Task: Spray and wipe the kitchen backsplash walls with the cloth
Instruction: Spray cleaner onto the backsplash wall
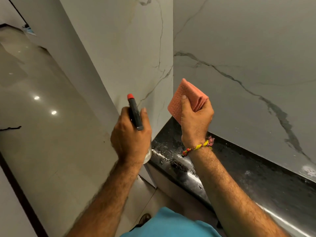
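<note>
With the left hand (130, 134) gripping the spray bottle (135, 113) and the right hand (196, 120) pinching the folded cloth (186, 96) near the wall (239, 48) corner, spray may run down onto the wet tabletop (256, 168).

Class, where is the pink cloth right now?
The pink cloth, folded, is held in the right hand, raised near the backsplash corner above the black counter.

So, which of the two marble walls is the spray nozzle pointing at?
The left wall of the corner: the red nozzle of the spray bottle in the left hand faces it. The right wall is beside the pink cloth in the right hand.
</note>
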